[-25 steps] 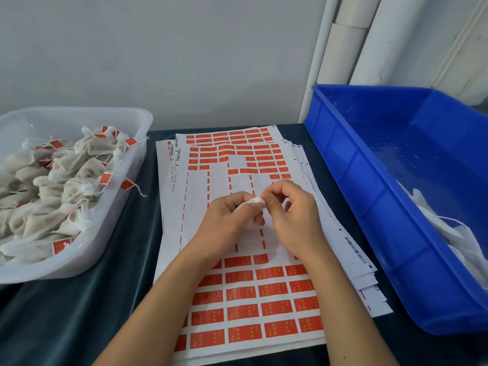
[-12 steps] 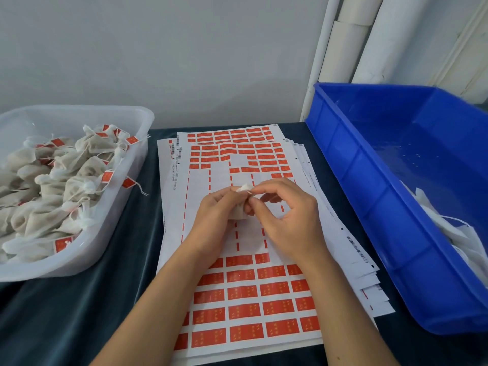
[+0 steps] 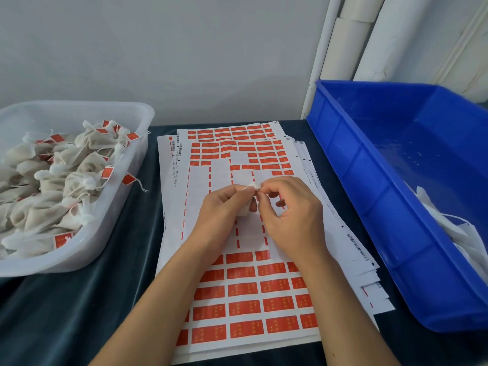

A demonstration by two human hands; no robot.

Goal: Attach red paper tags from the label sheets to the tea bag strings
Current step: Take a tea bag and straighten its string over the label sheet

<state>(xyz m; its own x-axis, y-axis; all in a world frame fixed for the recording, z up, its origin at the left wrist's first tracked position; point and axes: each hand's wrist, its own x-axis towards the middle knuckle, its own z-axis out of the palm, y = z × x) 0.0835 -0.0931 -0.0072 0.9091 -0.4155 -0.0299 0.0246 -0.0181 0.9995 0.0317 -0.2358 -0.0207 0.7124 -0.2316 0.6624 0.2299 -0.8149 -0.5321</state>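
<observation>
1. Both forearms are stretched forward toward 12 o'clock.
2. The left hand (image 3: 224,204) is curled, fingertips pinched together.
3. The right hand (image 3: 290,215) is curled, its fingertips met at 9 o'clock.

You have two bins: one clear tub (image 3: 137,143) heaped with tagged tea bags (image 3: 52,186), too many to count, and one blue bin (image 3: 343,143). One stack of label sheets (image 3: 264,286) lies between them.
</observation>
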